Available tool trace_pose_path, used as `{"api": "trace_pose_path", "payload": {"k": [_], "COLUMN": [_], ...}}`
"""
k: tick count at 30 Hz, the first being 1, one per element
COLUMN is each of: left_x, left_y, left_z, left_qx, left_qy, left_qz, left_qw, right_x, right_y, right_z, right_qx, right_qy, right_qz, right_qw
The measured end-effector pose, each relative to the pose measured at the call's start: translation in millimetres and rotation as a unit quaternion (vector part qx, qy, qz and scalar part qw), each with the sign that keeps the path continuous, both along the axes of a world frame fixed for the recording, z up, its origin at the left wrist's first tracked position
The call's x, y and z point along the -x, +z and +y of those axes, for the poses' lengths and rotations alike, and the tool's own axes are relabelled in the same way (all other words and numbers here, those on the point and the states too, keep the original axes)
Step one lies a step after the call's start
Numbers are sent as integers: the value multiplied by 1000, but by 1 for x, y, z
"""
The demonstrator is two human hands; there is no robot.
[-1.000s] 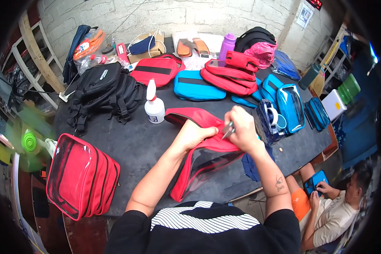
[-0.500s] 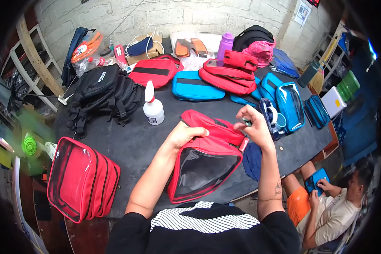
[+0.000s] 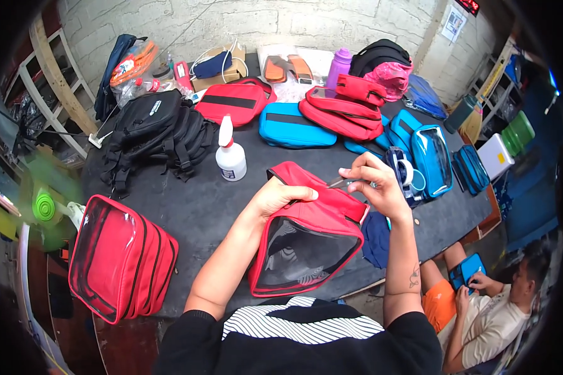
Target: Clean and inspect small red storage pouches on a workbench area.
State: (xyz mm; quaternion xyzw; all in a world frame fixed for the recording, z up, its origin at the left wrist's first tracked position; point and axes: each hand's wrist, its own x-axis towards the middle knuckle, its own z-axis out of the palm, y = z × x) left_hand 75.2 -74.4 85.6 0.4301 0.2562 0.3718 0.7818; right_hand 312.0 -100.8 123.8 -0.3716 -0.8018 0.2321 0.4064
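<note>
A red zippered bag [image 3: 281, 215] with a clear window panel lies tilted on the table in front of me. My left hand [image 3: 283, 195] grips its upper left side, thumb pressed on the red fabric and the other fingers hidden. In my right hand [image 3: 376, 184] is a pair of small thread snips [image 3: 338, 183]. Their pointed metal tips reach to the fabric along the bag's top edge; whether they touch it I cannot tell. A dark blue cloth item [image 3: 376, 240] lies just right of the bag.
A white spray bottle [image 3: 231, 159] stands beyond my left hand. Another red clear-window bag [image 3: 147, 262] sits at the left edge, a black backpack [image 3: 153, 140] behind it. Blue bags [image 3: 297, 125] and red pouches [image 3: 341, 115] line the far side. A seated co-worker [image 3: 488, 312] handles a blue pouch at right.
My right hand has turned and brought the snips' tips leftward to the bag's top edge. My left hand keeps its hold on the bag.
</note>
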Motion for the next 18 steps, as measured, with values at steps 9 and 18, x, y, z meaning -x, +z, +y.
{"api": "trace_pose_path", "payload": {"k": [9,18], "left_x": [3,0], "left_y": [1,6], "left_z": [-1,-6], "left_qx": [-44,-39], "left_qy": [-7,4], "left_qz": [9,21], "left_qw": [999,999], "right_x": [-1,27], "right_y": [0,56], "right_z": [6,-11], "right_qx": [14,-351], "right_qy": [21,-83], "right_qz": [18,-249], "right_qw": [1000,899]}}
